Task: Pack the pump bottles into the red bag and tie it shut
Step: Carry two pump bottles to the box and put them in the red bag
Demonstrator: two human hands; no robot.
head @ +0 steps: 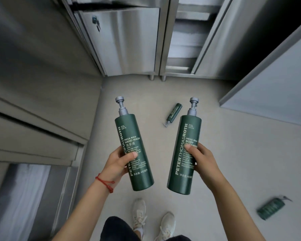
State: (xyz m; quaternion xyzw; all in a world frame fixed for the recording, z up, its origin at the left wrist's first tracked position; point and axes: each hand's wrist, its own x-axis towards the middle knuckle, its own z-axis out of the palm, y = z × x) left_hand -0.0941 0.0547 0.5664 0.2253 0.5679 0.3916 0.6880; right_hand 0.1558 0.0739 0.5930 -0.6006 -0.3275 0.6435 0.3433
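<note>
The left hand (117, 162) holds a green hand-wash pump bottle (133, 148) upright, beside a green body-cleanser pump bottle (184, 153) upright in the right hand (202, 162). Beyond and between them, a third green pump bottle (174, 113) lies on the pale grey floor (233, 153); a fourth green pump bottle (270, 208) lies on it to the near right. Steel cabinets (129, 40) stand behind.

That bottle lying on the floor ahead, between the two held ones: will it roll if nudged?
Probably: the floor bottle is round and lies on its side on smooth floor. Its pump spout may stop a full turn. It looks rigid.

Left grip (119, 162), right grip (201, 160) clenched
</note>
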